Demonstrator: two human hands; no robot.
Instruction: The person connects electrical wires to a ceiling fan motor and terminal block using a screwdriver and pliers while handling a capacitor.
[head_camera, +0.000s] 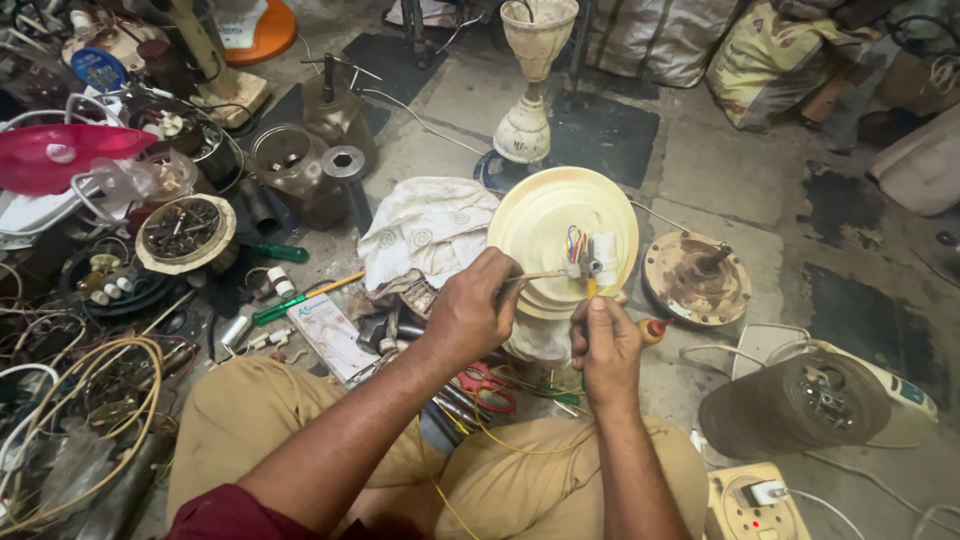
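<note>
Left hand is closed around a thin pale wire end, pinched at the fingertips and held level, its long axis running left to right toward the terminal block. Right hand is clenched around a tool with an orange handle; the yellow shaft stands nearly upright, tip pointing up at the block, the handle end protruding to the right of the fist. The block is small, white and boxy, with a bundle of coloured wires rising from it. It sits at the centre of one round cream plastic cover, smooth, dished, held just above the person's lap. A crumpled white cloth lies touching the cover's left edge. One round metal disc, rusted and dusty, lies on the concrete floor just right of the cover. One dark cylindrical motor lies on its side further right. Red-handled scissors rest near the knees, below the left hand. One green-handled screwdriver lies to the left, pointing up-right.
</note>
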